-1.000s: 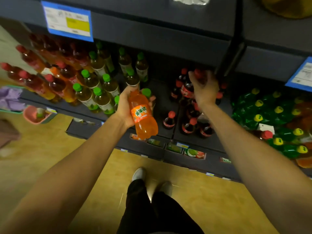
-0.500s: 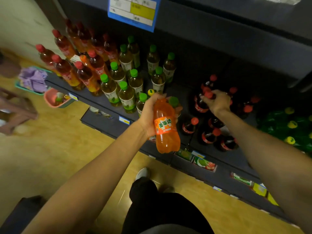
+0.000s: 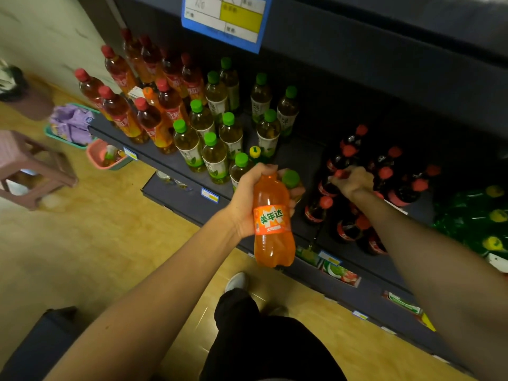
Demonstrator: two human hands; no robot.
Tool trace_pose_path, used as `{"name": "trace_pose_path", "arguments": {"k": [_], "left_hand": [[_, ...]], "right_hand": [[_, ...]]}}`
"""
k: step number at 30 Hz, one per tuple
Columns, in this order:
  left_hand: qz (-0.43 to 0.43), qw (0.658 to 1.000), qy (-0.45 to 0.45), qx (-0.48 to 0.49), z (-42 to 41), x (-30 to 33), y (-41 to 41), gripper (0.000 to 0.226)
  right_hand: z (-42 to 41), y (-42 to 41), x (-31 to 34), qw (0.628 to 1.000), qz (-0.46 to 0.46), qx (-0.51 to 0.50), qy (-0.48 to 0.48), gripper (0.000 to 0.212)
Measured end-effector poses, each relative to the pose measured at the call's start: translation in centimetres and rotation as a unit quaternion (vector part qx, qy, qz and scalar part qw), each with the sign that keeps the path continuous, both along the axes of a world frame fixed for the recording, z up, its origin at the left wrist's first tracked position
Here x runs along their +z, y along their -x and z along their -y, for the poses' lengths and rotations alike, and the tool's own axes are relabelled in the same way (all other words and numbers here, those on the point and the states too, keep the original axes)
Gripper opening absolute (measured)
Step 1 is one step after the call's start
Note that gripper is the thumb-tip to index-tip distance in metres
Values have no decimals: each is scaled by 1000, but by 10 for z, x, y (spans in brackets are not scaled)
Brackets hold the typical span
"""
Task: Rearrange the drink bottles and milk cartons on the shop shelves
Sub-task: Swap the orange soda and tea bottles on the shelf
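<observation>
The right end of the shelf (image 3: 176, 160) lies in deep shadow: the green soda bottles with yellow caps (image 3: 492, 215) there are little more than glints, and the frame edge cuts them off. The dark cola bottles (image 3: 349, 229) show mostly as red caps and red label bands. The blue price card (image 3: 228, 20) on the shelf above is cropped at the top and its print is too blurred to read.

The left hand (image 3: 247, 204) is extended in front of the shelf with its fingers curled round the upper part of an orange soda bottle (image 3: 272, 229), which hangs tilted, base toward the camera, over the shelf's front edge. A green cap (image 3: 290, 178) shows just past the fingers (whether it is this bottle's own cap or that of a tea bottle behind, I cannot tell). The right hand (image 3: 354, 181) reaches among the cola bottles, knuckles up, fingers bent over a red cap (image 3: 341, 174); the fingertips are hidden, so whether they actually pinch the cap cannot be told.

Green-capped tea bottles (image 3: 214, 155) stand in rows left of the held bottle, and red-capped tea bottles (image 3: 123, 116) fill the shelf's far left. On the wooden floor (image 3: 96, 243) sit a pink basket (image 3: 104, 158) and a stool (image 3: 30, 166), blurred.
</observation>
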State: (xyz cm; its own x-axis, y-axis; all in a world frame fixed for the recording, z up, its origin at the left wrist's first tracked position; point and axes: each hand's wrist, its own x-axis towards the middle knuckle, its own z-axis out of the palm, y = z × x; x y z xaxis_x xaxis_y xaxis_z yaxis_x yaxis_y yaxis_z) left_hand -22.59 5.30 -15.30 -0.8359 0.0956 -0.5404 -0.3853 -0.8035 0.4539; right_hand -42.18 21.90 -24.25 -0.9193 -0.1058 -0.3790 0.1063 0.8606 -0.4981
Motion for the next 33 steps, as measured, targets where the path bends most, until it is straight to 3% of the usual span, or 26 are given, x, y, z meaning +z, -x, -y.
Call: {"name": "trace_pose_path", "arguments": {"k": [4,9,12,17,20,27,31,33], "left_hand": [[7,1000,13,-4,-8,3,-2,43],[3,1000,14,-3,-17,17,-8,37],[1,1000,29,-1,-21,32,-15,37],[-6,999,51,-18,-25,51,-27,41],[-8,998,56,-36,-22,52,-34,45],[-2,994,70,-81,9,48,-55,68],[-57,988,95,-107,41,64,-69,48],[-76,987,98,-98,67,67,-79,51]], "right_hand": [[-6,-11,13,998,-39,39,-14,58],[-19,-37,39,981,-121,130,78,41],[-21,-64,61,970,-88,195,120,50],[-20,-101,81,931,54,304,193,90],[-11,-118,81,918,82,271,277,78],[5,-150,82,911,95,188,354,72],[33,-170,99,913,73,152,372,58],[54,-180,105,918,62,114,374,52]]}}
